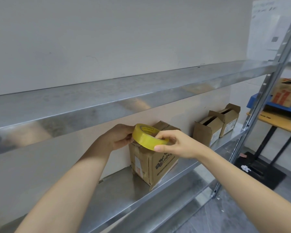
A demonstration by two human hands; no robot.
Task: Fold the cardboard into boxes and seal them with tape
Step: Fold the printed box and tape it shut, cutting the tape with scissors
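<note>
Grey galvanised steel shelf [124,190] against a pale wall: your work surface.
Printed brown cardboard box [158,165]: upright on the shelf, by the wall.
Yellow roll of tape [146,137]: tilted over the box's top. Your left hand [119,137] curls round its far rim. Your right hand [176,143] pinches its near rim.
Two open-flapped brown cartons [207,130]: further right on the shelf.

Yellow tape roll [148,134], brown printed cardboard box [156,163], silver metal shelf [124,190], blue tray [259,100]
</note>
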